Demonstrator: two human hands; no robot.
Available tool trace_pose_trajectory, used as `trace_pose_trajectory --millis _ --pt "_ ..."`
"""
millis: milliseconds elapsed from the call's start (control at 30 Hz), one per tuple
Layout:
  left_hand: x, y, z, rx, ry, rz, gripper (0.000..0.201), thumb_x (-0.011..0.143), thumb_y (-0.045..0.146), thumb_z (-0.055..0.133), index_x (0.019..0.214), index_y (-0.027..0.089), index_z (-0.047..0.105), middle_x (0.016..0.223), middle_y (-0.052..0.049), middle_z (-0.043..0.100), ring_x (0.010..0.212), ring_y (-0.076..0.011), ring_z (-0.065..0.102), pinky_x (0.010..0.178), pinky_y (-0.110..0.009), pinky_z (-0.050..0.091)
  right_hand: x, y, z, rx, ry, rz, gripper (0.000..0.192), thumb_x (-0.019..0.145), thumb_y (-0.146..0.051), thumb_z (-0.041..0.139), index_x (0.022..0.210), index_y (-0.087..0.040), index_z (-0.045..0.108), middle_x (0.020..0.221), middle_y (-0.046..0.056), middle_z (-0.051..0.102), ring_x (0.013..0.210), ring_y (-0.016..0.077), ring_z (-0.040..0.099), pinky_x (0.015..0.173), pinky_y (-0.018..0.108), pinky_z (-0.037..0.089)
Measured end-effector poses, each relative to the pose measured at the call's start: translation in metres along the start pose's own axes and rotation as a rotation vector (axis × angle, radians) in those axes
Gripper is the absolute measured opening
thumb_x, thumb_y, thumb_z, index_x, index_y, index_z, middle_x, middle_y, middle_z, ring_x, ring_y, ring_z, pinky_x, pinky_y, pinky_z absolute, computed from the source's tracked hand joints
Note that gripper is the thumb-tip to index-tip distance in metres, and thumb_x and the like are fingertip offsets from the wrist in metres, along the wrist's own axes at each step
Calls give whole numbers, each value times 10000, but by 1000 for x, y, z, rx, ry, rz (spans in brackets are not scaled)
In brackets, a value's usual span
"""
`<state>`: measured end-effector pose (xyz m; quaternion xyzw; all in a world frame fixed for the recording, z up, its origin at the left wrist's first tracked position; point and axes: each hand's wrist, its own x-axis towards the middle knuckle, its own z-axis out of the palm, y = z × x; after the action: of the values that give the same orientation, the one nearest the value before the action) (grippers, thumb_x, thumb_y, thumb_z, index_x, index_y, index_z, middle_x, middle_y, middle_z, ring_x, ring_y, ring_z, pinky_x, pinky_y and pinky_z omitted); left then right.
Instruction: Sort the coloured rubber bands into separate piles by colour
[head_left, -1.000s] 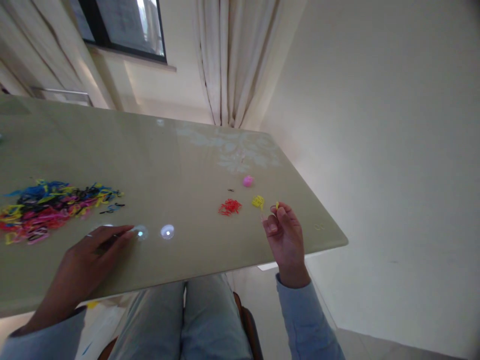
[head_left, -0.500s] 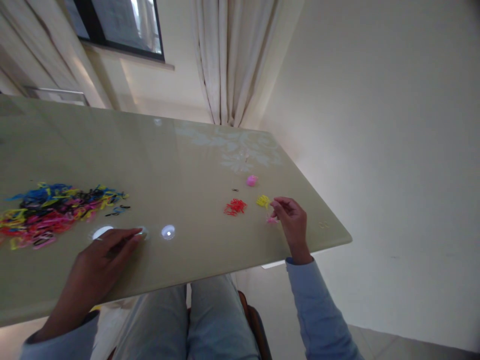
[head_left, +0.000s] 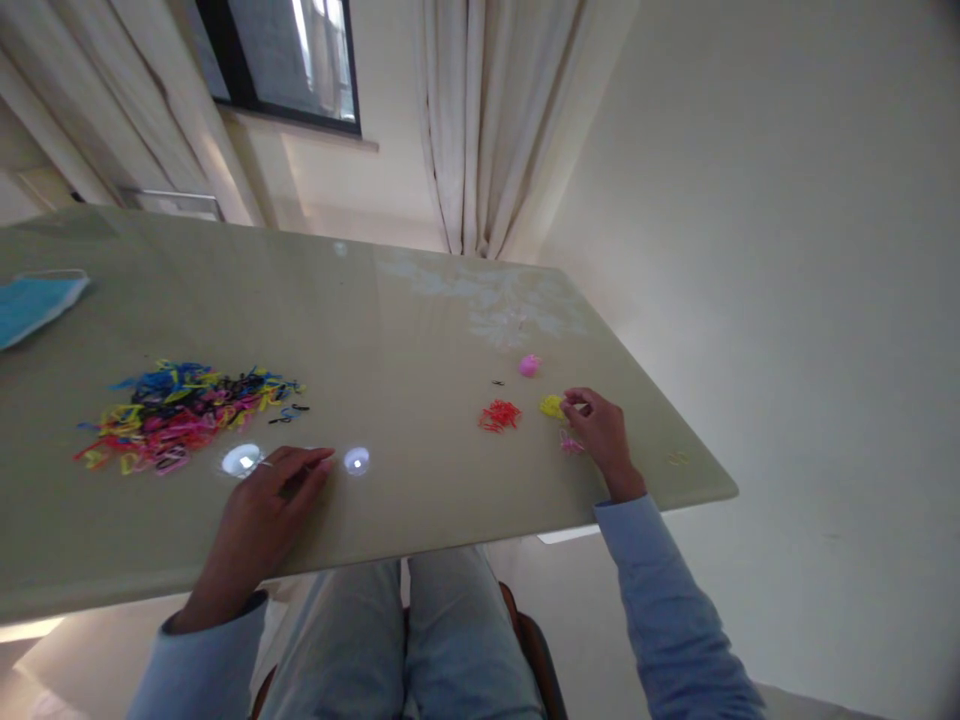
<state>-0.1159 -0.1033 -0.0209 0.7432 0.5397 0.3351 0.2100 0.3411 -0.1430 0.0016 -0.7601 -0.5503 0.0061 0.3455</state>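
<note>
On the left of the table, my left hand (head_left: 274,500) hovers or rests close to the surface, thumb and forefinger pressed together; anything between them is too small to make out. Beyond it lies a mixed heap of small coloured elastic bands (head_left: 191,405) in blue, yellow, black, pink and red. My right hand (head_left: 604,435) is at a little pile of yellow bands (head_left: 552,406), its fingertips pinched at the pile's right edge. Whether a band is in that pinch is hidden. Pink bands (head_left: 570,442) lie just below those fingers, and red bands (head_left: 500,415) form a pile further left.
A pink clump (head_left: 529,366) and a single dark band (head_left: 498,382) lie behind the red and yellow piles. Pale bands (head_left: 677,459) are near the table's right corner. A blue face mask (head_left: 37,305) lies far left. Table (head_left: 420,500) meets a wall at right.
The view has turned left, bringing the face mask into sight. My right fingertips have come slightly closer to the yellow pile. My left hand keeps about the same place beside the mixed heap.
</note>
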Motion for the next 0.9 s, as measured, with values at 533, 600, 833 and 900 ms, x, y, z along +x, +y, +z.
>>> trace_pose_trajectory --millis 533,600,833,900 --pt "0 3 3 -44 14 19 380 885 498 498 924 194 722 912 -60 704 843 -208 654 768 -320 506 -17 -49 -1 101 63 -54 346 835 -432 560 969 -160 726 859 95 746 614 180 658 629 303 524" --pt "0 1 5 -60 16 20 360 889 472 503 936 190 721 916 -63 700 839 -207 649 768 -324 500 -25 -71 7 167 10 -96 318 862 -416 564 977 -166 724 863 89 746 639 174 664 625 287 522" --pt "-3 0 8 -99 26 30 252 914 346 521 943 186 714 883 -56 686 826 -190 632 764 -317 478 -52 -147 64 347 -245 -352 217 887 -311 574 956 -176 729 847 69 740 642 147 627 640 268 512" --pt "-4 2 7 -131 36 40 225 916 315 530 935 187 714 878 -52 687 831 -182 632 771 -310 476 -56 -159 80 376 -319 -384 215 896 -306 566 963 -179 726 852 66 739 655 150 628 652 274 514"
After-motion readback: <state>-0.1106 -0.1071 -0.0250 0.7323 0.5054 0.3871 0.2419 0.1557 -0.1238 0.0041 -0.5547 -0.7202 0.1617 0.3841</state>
